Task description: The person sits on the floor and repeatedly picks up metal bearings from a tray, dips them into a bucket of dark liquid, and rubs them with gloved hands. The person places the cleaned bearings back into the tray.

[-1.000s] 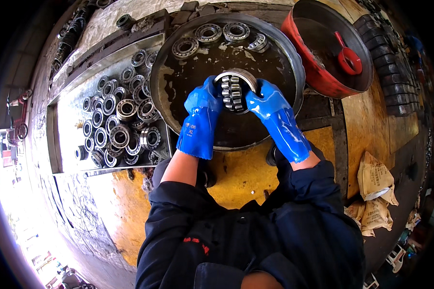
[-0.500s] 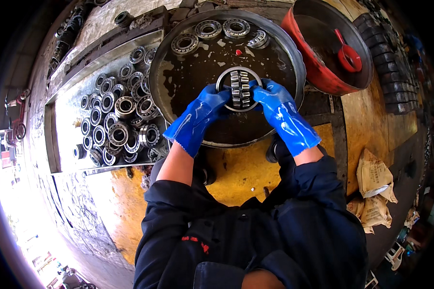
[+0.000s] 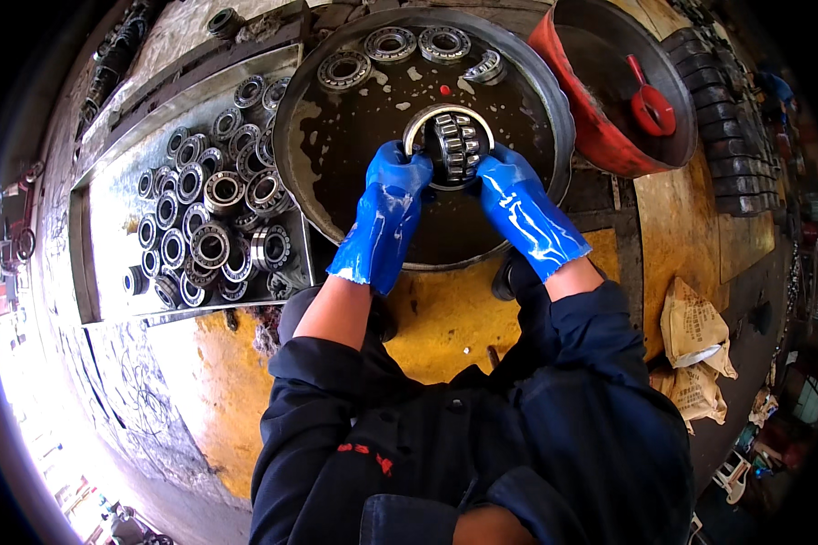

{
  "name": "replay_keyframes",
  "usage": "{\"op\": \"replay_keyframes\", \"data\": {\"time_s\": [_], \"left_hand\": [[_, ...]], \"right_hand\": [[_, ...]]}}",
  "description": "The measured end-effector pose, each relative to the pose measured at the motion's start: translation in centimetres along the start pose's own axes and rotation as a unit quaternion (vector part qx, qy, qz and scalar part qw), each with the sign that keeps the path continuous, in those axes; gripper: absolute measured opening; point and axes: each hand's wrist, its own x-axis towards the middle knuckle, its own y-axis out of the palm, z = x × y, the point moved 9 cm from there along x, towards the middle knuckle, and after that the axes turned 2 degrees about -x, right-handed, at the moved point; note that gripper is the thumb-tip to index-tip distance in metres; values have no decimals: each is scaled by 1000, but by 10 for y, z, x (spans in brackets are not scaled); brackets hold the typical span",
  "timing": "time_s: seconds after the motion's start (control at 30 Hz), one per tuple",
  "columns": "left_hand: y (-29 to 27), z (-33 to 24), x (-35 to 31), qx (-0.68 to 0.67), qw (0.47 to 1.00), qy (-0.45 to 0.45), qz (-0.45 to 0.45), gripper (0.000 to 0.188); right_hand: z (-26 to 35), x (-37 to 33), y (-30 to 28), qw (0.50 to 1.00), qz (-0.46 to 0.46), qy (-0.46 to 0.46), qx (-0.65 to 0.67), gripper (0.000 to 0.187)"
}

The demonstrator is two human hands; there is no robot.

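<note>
I have the left hand and right hand holding a bearing between them above the pan, its rollers crosswise, I'd judge not yet flush; tightness I can't tell. Four finished-looking bearings lie ten to one o'clock.

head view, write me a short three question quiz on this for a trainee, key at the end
1. Multiple choice: the left hand and right hand hold a bearing. Its roller core sits in the outer ring:
a) level with it
b) turned askew
c) not at all, it is out

2. True or false: the red scoop lies inside the red tub.

3. Fill in: the tray of piled bearings lies to the person's ____ of the round basin.

Key: 1 b; 2 true; 3 left
</note>
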Motion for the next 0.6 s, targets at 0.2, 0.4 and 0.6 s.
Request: {"op": "replay_keyframes", "data": {"time_s": [0.2, 0.4, 0.6], "left_hand": [[-8, 20, 9, 44, 999, 7, -2, 34], [8, 31, 12, 36, 998, 5, 48, 29], [14, 33, -4, -80, 990, -59, 104, 25]], "right_hand": [[45, -11, 3, 947, -19, -117, -299, 40], [46, 7, -19, 791, -174, -244, -533, 30], [72, -12, -4, 787, -191, -271, -520, 23]]}}
